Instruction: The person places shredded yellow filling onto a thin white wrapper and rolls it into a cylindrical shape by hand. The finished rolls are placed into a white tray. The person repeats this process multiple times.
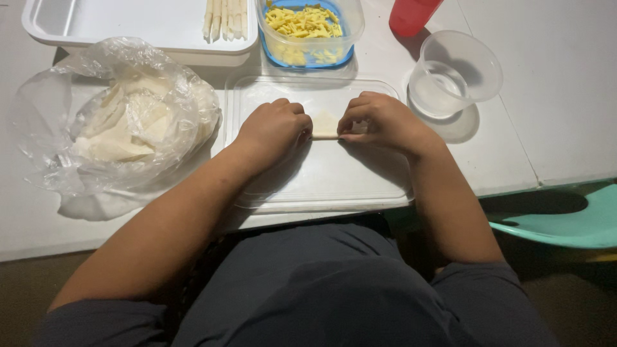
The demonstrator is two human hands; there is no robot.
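Observation:
My left hand (273, 132) and my right hand (382, 122) both rest on a clear plastic board (321, 173) on the white table. Between their fingertips lies a pale thin wrapper (324, 124), partly rolled, with its far corner pointing away from me. Both hands have the fingers curled down onto the roll's ends, which hides what is inside it.
A clear bag of pale wrappers (122, 119) sits at left. At the back stand a white tray (96, 22) with several finished rolls (225, 16), a tub of shredded yellow cheese (308, 29), a red cup (411, 14) and a clear bowl of water (453, 74). A teal chair (565, 225) is at right.

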